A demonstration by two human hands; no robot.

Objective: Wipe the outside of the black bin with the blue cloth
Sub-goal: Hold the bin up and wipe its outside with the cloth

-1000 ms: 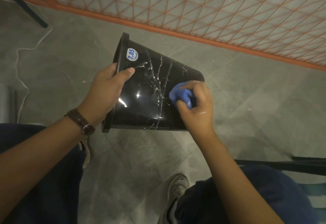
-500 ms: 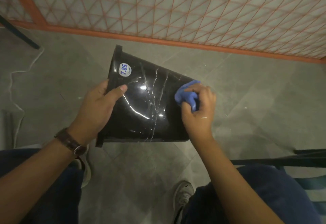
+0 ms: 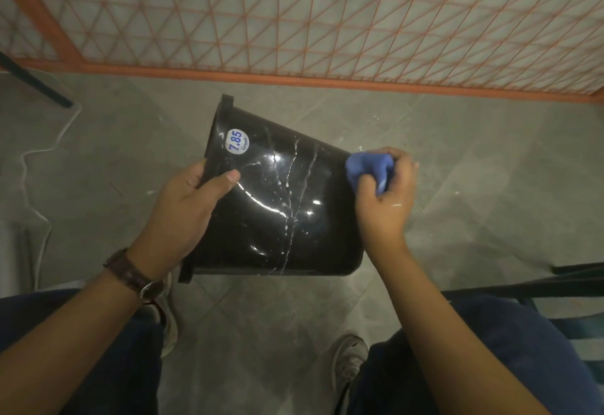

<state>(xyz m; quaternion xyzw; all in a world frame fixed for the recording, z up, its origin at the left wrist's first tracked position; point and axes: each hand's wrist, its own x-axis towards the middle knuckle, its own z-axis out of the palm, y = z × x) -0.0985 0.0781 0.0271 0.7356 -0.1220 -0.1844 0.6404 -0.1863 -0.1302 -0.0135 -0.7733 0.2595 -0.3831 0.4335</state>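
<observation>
Head view, bin: the glossy black plastic bin (image 3: 277,218) is held on its side over the grey tiled floor (image 3: 474,159). Its open rim faces left and its closed base faces right.
Head view, bin surface: thin white streaks and droplets run across the middle of the outer wall, and bright glints of light sit among them.
Head view, sticker: a round white price sticker (image 3: 238,142) printed "7.85" in blue sits on the wall close to the rim.
Head view, left hand: the left hand (image 3: 186,208) grips the bin at its rim. The thumb lies on the outer wall just below the sticker, and the fingers are hidden behind the rim.
Head view, right hand: the right hand (image 3: 385,205) has its fingers curled round the bunched blue cloth (image 3: 367,166). A white fleck shows on the back of the hand.
Head view, cloth position: the cloth touches the bin at the upper corner of the base end.
Head view, wrist: a brown-strapped wristwatch (image 3: 130,272) is on the left wrist.
Head view, surroundings: an orange lattice fence (image 3: 327,22) runs along the far edge of the floor. A white cable (image 3: 29,166) trails over the floor on the left.
Head view, person: dark blue trousers (image 3: 523,349) and two light-coloured shoes (image 3: 348,359) show at the bottom.
</observation>
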